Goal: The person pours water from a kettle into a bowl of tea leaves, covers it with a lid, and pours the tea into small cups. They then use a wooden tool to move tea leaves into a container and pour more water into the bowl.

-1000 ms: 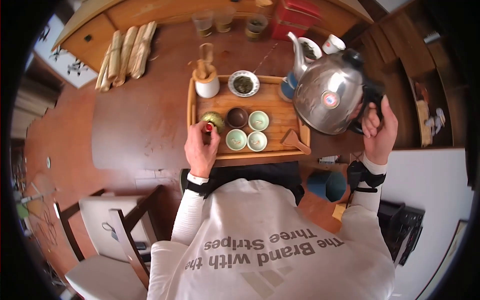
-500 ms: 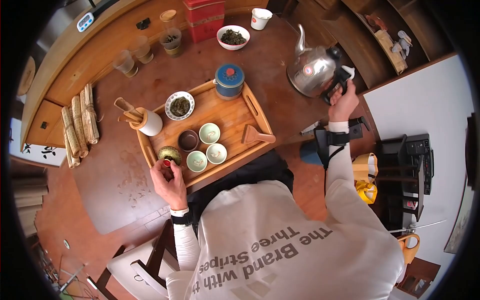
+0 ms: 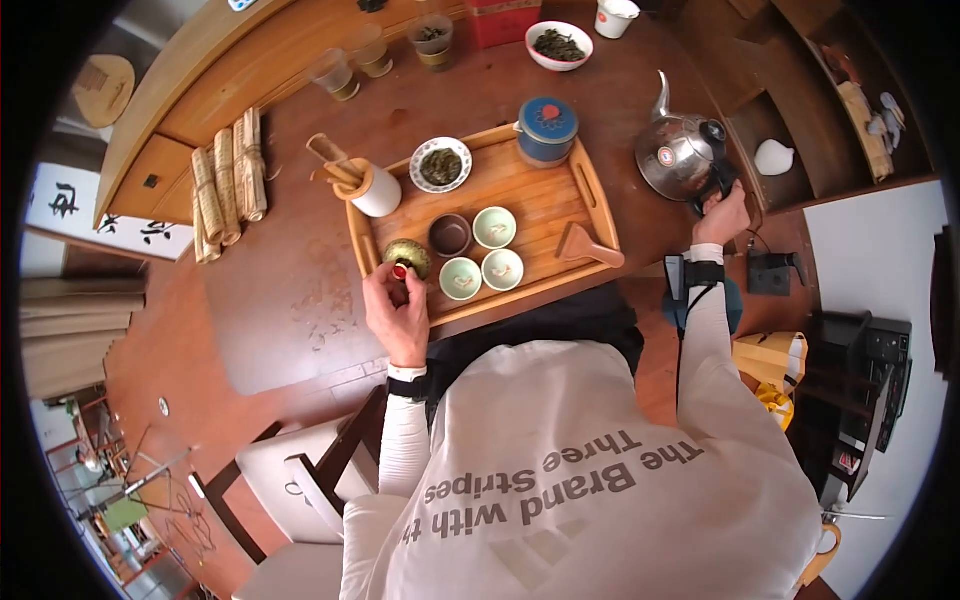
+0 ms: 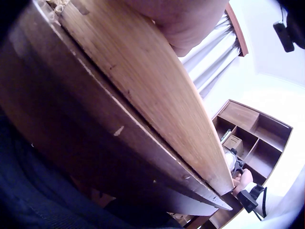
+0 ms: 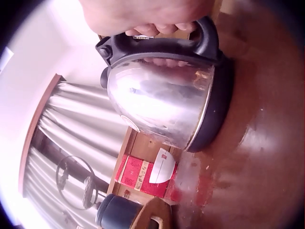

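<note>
A steel kettle [image 3: 682, 158] with a black handle stands on the table to the right of the wooden tray [image 3: 600, 205]; my right hand [image 3: 722, 215] grips its handle. The right wrist view shows the kettle [image 5: 157, 100] close up, with my fingers curled round the handle. At the tray's front left corner my left hand [image 3: 398, 318] pinches the red knob on the lid of a small greenish-gold pot [image 3: 407, 257]. Beside that pot are a dark brown cup [image 3: 451, 235] and several pale green cups [image 3: 494, 228]. In the left wrist view the pot is hidden.
On the tray also sit a bowl of tea leaves [image 3: 440, 165], a white tool holder [image 3: 376, 190], a blue canister [image 3: 547, 132] and a wooden scraper [image 3: 588, 248]. Behind it stand plastic cups [image 3: 333, 74] and a white bowl [image 3: 559, 46]. Bamboo rolls [image 3: 228, 175] lie at left.
The kettle, held over the tray's right edge a second ago, has moved right and down onto the table with my right hand. My left hand remains on the pot's knob. The head view has shifted.
</note>
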`<action>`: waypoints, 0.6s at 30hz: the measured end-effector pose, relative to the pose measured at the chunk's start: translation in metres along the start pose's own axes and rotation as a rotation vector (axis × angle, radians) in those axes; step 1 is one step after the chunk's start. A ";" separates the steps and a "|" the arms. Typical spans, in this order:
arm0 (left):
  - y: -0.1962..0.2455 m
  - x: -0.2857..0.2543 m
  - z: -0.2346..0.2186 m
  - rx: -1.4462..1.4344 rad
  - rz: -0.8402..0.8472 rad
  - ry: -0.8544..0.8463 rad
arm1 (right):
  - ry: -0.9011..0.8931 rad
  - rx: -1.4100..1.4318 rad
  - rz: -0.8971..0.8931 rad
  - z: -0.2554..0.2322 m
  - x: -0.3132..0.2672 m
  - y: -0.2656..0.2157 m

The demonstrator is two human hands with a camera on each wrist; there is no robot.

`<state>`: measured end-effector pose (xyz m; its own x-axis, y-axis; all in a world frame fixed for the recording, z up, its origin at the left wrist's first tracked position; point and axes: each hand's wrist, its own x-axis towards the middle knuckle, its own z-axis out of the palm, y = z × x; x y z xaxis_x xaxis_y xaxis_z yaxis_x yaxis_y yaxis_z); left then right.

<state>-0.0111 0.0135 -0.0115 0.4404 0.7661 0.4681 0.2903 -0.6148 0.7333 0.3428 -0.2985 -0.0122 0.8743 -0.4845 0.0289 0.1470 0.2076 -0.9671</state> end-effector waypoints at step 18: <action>0.042 0.131 0.064 0.140 0.373 -0.299 | -0.462 -0.478 -0.463 -0.008 -0.111 0.012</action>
<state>0.1137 0.0761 0.0494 0.7546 0.4146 0.5086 0.1688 -0.8717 0.4601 0.2436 -0.2494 -0.0288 0.8914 -0.0104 0.4531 0.4186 -0.3645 -0.8318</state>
